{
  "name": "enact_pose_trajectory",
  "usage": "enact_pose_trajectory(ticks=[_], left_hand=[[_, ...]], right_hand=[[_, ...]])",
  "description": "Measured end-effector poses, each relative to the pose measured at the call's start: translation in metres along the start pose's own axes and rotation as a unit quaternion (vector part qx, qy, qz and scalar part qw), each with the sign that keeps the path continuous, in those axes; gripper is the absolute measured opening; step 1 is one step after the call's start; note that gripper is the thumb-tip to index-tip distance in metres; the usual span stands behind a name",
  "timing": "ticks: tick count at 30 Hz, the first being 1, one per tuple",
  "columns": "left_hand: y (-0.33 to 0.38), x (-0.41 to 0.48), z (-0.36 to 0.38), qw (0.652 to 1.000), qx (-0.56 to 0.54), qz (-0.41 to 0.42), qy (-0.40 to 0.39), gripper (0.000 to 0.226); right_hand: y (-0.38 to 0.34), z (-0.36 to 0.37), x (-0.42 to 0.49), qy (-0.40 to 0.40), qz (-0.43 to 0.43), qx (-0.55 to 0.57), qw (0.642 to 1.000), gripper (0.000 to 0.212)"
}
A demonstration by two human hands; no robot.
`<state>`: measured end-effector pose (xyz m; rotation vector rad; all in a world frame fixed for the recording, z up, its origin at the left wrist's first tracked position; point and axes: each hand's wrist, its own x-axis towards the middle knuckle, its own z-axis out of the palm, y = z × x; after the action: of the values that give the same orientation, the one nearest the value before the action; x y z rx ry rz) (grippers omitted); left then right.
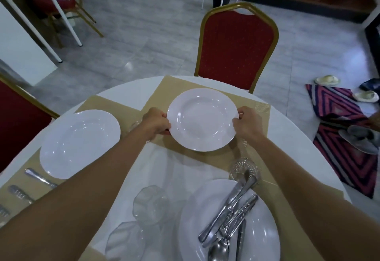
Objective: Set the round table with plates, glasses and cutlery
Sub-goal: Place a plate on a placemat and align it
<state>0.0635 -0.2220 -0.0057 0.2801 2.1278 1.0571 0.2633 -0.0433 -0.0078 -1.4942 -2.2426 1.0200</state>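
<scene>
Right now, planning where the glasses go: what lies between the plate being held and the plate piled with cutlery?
Head view: past the held plate, placemat edge, then bare white table, with one clear glass at the cutlery plate's far rim.

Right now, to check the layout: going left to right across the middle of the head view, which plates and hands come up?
In order: left plate → left hand → held plate → right hand.
</scene>
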Motion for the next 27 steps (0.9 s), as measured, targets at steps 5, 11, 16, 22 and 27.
enact_pose_trajectory(ticks=[5, 11, 16, 22, 27], left_hand=[[-0.001, 0.011, 0.007, 1.0, -0.007, -0.011, 0.009, 0.018], [-0.002, 0.015, 0.016, 1.0, -0.012, -0.012, 0.02, 0.019], [0.002, 0.016, 0.027, 1.0, 0.009, 0.003, -0.025, 0.023], [0.017, 0.014, 0.043, 0.996, 0.032, 0.018, -0.086, 0.023], [0.031, 0.01, 0.055, 0.992, 0.041, 0.015, -0.114, 0.02]], right_hand=[[0.003, -0.001, 0.012, -0.004, 0.002, 0.009, 1.0, 0.04], [0.006, 0.004, 0.022, 0.017, 0.022, 0.049, 0.998, 0.039], [0.018, -0.001, 0.026, 0.047, 0.064, 0.07, 0.994, 0.039], [0.033, -0.021, 0.025, 0.074, 0.1, 0.073, 0.99, 0.041], [0.05, -0.03, 0.026, 0.092, 0.107, 0.06, 0.988, 0.041]])
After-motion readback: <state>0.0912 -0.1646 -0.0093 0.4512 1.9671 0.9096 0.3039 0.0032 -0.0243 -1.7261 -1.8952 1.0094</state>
